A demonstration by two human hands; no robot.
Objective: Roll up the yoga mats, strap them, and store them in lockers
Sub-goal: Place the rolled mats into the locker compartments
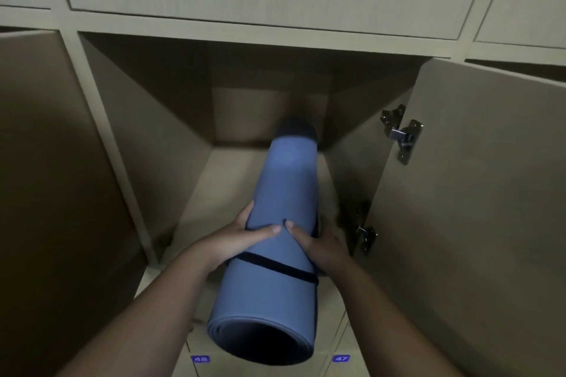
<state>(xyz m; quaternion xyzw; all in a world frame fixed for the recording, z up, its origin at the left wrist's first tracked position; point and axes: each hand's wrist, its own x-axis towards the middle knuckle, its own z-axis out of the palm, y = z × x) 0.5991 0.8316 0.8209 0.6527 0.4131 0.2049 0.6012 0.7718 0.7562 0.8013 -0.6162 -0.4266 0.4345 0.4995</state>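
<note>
Both my hands, left hand [242, 237] and right hand [321, 242], grip the strapped blue mat [284, 193] mid-roll; its long axis points straight into the open locker [190, 193], far end already inside.

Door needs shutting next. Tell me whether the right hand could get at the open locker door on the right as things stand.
Probably yes, but not freely: the right hand grips the rolled yoga mat with the left hand, so it must let go first. Nothing stands between it and the open door beside it.
</note>
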